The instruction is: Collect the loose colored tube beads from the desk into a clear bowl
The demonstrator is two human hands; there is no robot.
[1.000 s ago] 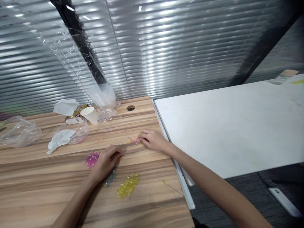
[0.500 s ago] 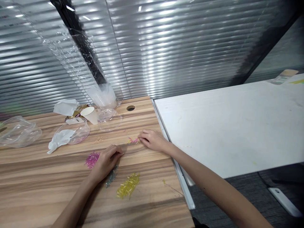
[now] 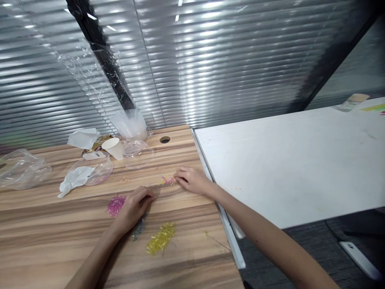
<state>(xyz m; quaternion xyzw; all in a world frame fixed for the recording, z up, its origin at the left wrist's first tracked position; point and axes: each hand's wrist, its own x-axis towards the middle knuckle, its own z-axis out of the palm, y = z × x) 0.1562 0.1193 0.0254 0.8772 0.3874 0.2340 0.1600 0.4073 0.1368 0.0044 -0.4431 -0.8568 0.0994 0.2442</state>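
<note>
My left hand (image 3: 135,205) rests on the wood-grain table with its fingers pinched together; whatever is between the fingertips is too small to name. Just left of it lies a pile of magenta tube beads (image 3: 116,205). Partly under its wrist side is a grey-green bead pile (image 3: 140,228). My right hand (image 3: 192,180) is further forward, near the table's right edge, thumb and fingers closed at the end of a small pink-and-yellow bead cluster (image 3: 167,181). What it pinches cannot be made out. Nearer to me, a yellow bead pile (image 3: 161,238) lies between the forearms.
A paper cup (image 3: 113,148), a clear plastic lid (image 3: 138,154), a clear dish (image 3: 102,168) with crumpled tissue (image 3: 75,179) and a clear container (image 3: 25,170) stand at the back left. A thin strand (image 3: 218,242) lies near the right edge. A white table (image 3: 288,168) adjoins; blinds rise behind.
The view has tilted slightly, so the tabletop sits a little lower in the picture. Both hands keep nearly the same places and the same closed shape.
</note>
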